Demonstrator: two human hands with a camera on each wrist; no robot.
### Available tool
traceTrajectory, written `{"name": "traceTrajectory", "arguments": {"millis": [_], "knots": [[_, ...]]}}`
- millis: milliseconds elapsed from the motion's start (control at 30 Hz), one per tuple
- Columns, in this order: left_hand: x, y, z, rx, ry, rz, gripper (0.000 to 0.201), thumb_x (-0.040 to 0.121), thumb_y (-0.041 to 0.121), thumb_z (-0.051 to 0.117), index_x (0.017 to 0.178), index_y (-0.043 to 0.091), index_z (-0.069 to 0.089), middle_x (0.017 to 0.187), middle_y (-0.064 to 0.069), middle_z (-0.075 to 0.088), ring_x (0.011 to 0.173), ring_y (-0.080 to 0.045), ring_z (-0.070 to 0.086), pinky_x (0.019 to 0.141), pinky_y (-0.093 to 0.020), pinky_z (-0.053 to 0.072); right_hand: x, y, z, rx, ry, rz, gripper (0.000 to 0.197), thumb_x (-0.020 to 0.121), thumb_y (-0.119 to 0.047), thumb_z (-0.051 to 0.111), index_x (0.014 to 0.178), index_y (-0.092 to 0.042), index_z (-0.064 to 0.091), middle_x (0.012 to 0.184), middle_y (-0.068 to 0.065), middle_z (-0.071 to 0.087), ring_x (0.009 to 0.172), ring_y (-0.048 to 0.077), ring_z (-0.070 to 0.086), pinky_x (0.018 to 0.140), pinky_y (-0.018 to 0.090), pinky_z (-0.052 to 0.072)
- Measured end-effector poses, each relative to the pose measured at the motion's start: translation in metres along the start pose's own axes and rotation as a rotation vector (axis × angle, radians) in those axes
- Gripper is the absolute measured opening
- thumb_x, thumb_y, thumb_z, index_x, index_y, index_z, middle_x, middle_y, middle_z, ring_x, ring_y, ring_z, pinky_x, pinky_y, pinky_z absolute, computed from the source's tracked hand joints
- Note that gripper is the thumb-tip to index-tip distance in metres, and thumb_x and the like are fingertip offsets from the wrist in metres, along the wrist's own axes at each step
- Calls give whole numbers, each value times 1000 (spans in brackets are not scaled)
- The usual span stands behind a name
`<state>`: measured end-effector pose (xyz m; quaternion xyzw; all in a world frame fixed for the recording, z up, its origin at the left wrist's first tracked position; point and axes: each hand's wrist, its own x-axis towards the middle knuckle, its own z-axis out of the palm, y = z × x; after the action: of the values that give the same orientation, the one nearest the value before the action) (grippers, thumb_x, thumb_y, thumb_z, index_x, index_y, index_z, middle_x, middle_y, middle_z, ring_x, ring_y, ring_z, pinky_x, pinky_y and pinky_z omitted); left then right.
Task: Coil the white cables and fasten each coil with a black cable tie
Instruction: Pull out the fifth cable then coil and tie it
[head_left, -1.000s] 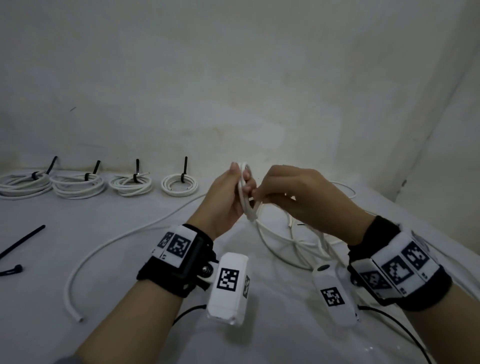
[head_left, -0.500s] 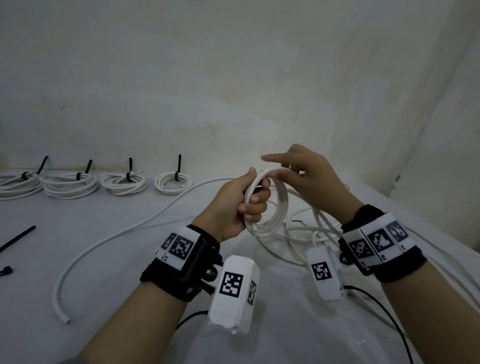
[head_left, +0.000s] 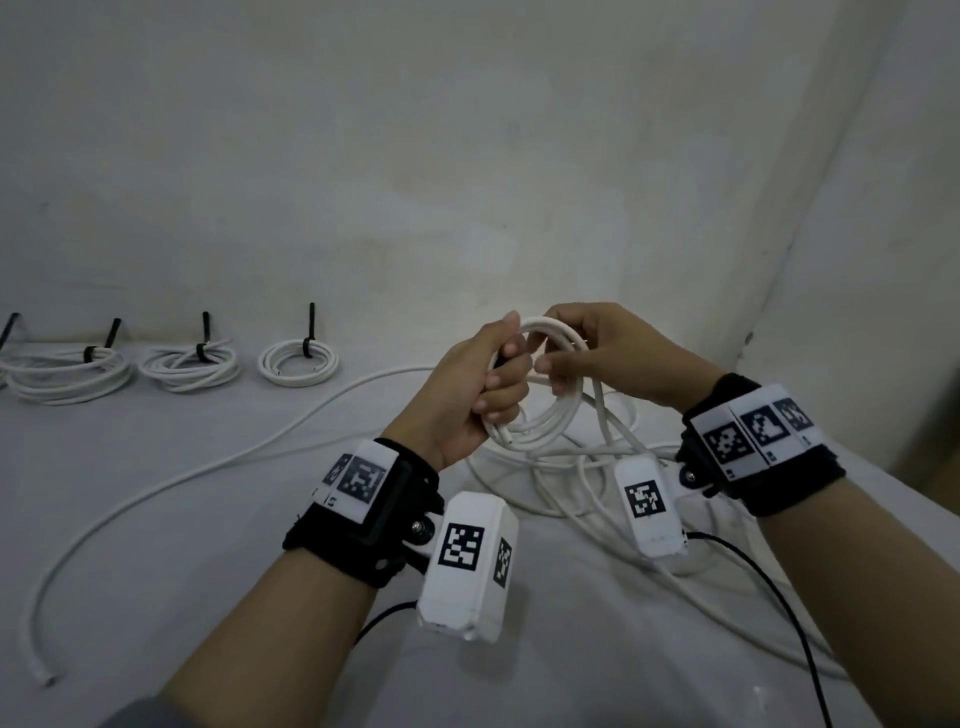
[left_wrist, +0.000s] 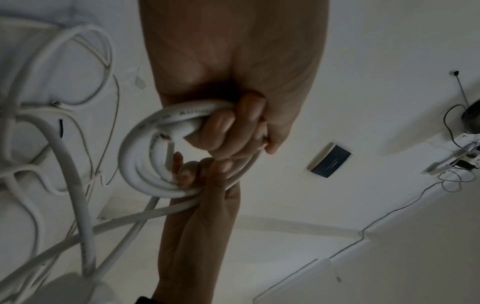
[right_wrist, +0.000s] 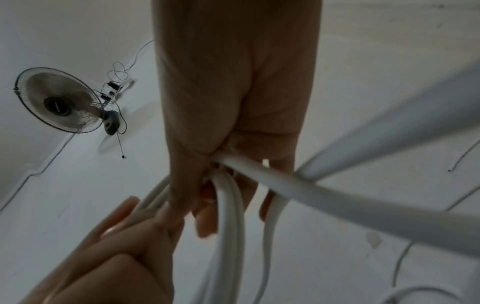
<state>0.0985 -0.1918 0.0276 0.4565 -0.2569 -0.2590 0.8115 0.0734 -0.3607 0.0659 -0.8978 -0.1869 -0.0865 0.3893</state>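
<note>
Both forearms raised, wrists close together at mid-height. Left hand (head_left: 475, 387) fisted, fingers (left_wrist: 221, 131) curled tight round the white coil (head_left: 550, 415), thumb up along its top. Right hand (head_left: 602, 358) palm-down opposite, fingertips hooked over the coil's upper loops, nearly touching the left knuckles.

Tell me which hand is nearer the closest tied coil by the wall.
Left. The left hand grips the coil being wound, just right of that tied coil. The right hand holds the same loops from the far side, farther away.
</note>
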Motion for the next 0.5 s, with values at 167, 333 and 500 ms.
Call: {"name": "traceTrajectory", "arguments": {"millis": [167,333,500], "knots": [[16,2,2,-52,14,42,38,102,33,31,66,18,32,40,9,24,26,-1,18,28,-15,17,-36,24,-17,-174,-68,152,41,76,-20,79,109,-35,59,105,-4,67,96,9,64,91,28,52],[31,6,9,-63,3,72,38,102,33,30,67,19,32,40,9,25,25,-2,19,28,-14,19,-73,35,-23,-294,-94,248,39,83,-10,70,105,-41,56,106,-9,59,81,6,67,79,26,55],[49,14,14,-59,53,135,37,102,33,30,67,19,32,40,9,25,26,-3,19,29,-15,19,-82,43,-53,-144,106,240,27,87,-6,66,105,-27,63,89,11,68,69,22,71,67,34,60]]}}
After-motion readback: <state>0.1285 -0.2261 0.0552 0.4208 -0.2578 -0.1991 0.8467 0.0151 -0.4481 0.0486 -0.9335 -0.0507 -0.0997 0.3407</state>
